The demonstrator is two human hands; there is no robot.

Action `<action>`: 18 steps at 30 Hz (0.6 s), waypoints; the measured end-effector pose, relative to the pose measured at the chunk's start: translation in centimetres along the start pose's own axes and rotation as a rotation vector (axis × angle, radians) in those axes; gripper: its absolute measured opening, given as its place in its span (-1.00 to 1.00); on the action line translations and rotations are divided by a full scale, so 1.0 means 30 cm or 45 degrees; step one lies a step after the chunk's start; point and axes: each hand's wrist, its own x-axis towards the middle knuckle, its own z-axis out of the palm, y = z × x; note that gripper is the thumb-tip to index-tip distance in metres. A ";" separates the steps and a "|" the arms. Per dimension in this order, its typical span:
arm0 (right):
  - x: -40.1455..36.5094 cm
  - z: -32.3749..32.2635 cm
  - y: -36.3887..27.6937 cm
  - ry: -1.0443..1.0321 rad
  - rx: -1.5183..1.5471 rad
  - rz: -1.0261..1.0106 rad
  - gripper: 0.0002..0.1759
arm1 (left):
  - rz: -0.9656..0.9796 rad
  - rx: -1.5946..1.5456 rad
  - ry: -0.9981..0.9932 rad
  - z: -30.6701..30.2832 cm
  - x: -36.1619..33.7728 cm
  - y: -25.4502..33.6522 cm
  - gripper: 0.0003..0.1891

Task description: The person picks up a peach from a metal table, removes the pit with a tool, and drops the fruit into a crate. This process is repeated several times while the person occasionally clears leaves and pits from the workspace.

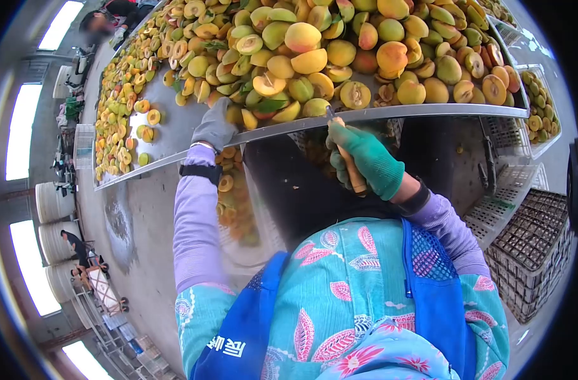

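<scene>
At the metal rim of the sorting table [301, 128], my left hand [214, 126] in a grey glove lies over the edge. Its fingers stretch toward halved, apricot-like stone fruit [269, 84], and nothing shows held in them. My right hand [368, 158], gloved in green, is closed around a wooden-handled knife [352, 166], its short metal tip pointing up at the rim. Whole and cut fruit, yellow to green with red blush, heap across the table in front of both hands. Beneath my left forearm, a crate [263, 215] holds more cut fruit, partly blurred.
Right of my knees are a white plastic crate [501, 199] and a dark-topped crate [533, 253]. Another crate of fruit [539, 111] stands beyond the table's right end. People [80, 250] are in the background at left, near large white tubs [55, 202].
</scene>
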 end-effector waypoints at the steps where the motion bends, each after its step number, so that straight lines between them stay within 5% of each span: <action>1: -0.003 0.013 0.002 0.002 -0.030 -0.016 -0.56 | -0.010 0.075 0.053 -0.003 0.000 0.025 -0.29; 4: -0.005 0.035 -0.013 0.023 -0.106 -0.095 -0.61 | 0.321 -0.085 0.229 -0.026 -0.007 -0.062 -0.35; 6: 0.021 0.048 -0.019 0.099 -0.404 -0.372 -0.65 | 0.402 -0.915 0.153 -0.054 -0.094 -0.048 -0.41; 8: 0.098 0.062 0.020 0.139 -0.784 -0.762 -0.64 | 0.124 -2.333 -0.122 -0.097 -0.214 0.158 -0.47; 9: 0.114 0.097 0.019 0.181 -0.963 -0.957 -0.62 | 0.180 -2.352 -0.151 -0.073 -0.220 0.186 -0.48; 11: 0.134 0.136 0.017 0.172 -1.185 -1.078 -0.59 | 0.503 -0.968 0.389 -0.060 -0.246 0.320 -0.46; 15: 0.148 0.127 0.013 0.307 -1.390 -1.088 -0.58 | 0.242 -2.025 0.103 0.032 -0.231 0.440 -0.40; 18: 0.126 0.109 0.002 0.363 -1.389 -0.993 -0.59 | 0.182 -2.191 0.108 0.028 -0.232 0.537 -0.42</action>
